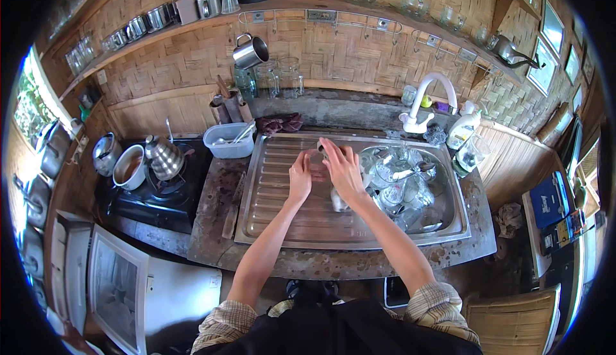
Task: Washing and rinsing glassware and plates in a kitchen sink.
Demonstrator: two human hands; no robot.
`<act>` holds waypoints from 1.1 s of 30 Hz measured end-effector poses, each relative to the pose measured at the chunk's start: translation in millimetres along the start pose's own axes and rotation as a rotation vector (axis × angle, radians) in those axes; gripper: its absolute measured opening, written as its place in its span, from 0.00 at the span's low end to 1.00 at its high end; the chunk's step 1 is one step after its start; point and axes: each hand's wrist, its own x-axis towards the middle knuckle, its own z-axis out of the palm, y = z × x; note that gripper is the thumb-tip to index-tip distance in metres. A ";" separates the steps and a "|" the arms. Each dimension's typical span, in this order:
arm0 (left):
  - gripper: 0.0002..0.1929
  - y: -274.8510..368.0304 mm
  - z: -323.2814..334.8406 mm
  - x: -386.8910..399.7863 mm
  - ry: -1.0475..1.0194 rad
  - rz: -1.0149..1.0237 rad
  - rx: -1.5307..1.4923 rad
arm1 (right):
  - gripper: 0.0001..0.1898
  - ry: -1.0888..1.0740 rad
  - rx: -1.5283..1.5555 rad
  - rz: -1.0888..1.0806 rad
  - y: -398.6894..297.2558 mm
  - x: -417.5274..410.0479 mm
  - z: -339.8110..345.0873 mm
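Over the ribbed drainboard (274, 196) of a steel sink, my two hands face each other. My left hand (300, 179) holds a clear, see-through vessel (316, 166), probably a glass. From the other side my right hand (342, 168) presses on it with its fingers stretched. A small dark item (322, 148) shows at the right fingertips; what it is cannot be told. Below my right palm is a whitish object (339, 202), partly hidden by the wrist. Glassware (392, 194) and spoons (425, 166) crowd the basin to the right.
A white faucet (417, 109) arches behind the basin, near a detergent bottle (463, 130) and a steel scrubber (434, 134). Left of the sink stand a plastic tub (229, 144) with cutlery, and a gooseneck kettle (164, 158) on a stove. A steel mug (250, 52) hangs from the shelf.
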 end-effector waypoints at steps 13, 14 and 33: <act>0.14 5.7 -18.1 4.0 -0.044 0.036 0.269 | 0.28 -0.171 -0.078 -0.289 -16.2 -46.1 4.6; 0.14 6.8 -16.5 2.5 -0.049 0.030 0.220 | 0.28 -0.083 -0.094 -0.266 -12.9 -38.6 1.9; 0.18 19.0 9.8 7.0 0.136 0.167 0.097 | 0.24 0.018 -0.197 0.095 -29.9 -54.5 14.3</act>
